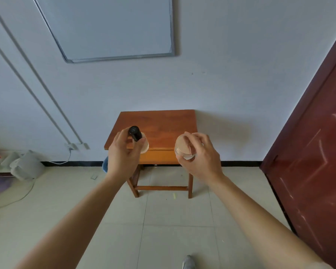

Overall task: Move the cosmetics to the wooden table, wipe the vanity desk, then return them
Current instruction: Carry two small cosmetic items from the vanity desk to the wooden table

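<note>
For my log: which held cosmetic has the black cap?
The bottle in the left hand; the jar in the right hand is pale pink and round.

The small wooden table (pixel 163 123) by the far wall is warm orange-brown with a faint darker grain. The bottle (pixel 135 133) in the left hand (pixel 122 156) has a glossy black cap and a pale cream body. The jar (pixel 183 150) in the right hand (pixel 201 155) is clear with a pinkish-beige top. The wall (pixel 221 74) is bluish white, its skirting (pixel 241 163) black. The floor (pixel 163 230) is pale beige tile crossed by thin grey lines. The door (pixel 318 152) at right is deep red-brown, and the near shoe (pixel 188 262) is grey.
</note>
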### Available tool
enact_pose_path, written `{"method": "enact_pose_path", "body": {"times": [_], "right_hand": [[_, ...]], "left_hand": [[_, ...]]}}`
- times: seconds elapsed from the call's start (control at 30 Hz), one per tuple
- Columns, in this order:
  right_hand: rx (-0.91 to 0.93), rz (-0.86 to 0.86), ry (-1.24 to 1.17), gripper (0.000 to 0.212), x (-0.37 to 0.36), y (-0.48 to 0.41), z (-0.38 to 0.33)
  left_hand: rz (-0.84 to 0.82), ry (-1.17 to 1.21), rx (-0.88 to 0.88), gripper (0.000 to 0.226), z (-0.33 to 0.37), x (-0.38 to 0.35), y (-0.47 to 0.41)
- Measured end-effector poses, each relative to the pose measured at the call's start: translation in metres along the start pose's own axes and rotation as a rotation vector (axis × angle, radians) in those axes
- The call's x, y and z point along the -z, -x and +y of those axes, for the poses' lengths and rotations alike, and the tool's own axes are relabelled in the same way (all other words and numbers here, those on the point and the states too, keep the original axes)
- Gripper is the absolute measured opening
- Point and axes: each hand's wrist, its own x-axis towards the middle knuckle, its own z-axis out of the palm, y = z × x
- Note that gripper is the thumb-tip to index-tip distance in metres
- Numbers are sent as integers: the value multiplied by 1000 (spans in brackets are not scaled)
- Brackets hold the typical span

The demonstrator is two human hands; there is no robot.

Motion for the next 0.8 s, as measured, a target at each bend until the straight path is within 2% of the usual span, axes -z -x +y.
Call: {"method": "enact_pose_path", "body": {"times": [0.2,0.43,0.6,0.7,0.8], "right_hand": [[53,-74,-18,64,-47,-131,29],[46,-151,-25,69,-124,-216,58],[-30,-188,1,73,-184,-270,90],[-81,-259,65,80,-224,-309,110],[-221,-335,78,88,-263,-347,125]], "left_hand": [[57,10,34,22,-2,-24,-111],[55,-14,73,27,-53,-59,-212],[-11,14,120,25,-110,-96,-297],[-77,30,141,17,-145,-118,-353],[-154,16,166,15,-181,-138,-407]]}}
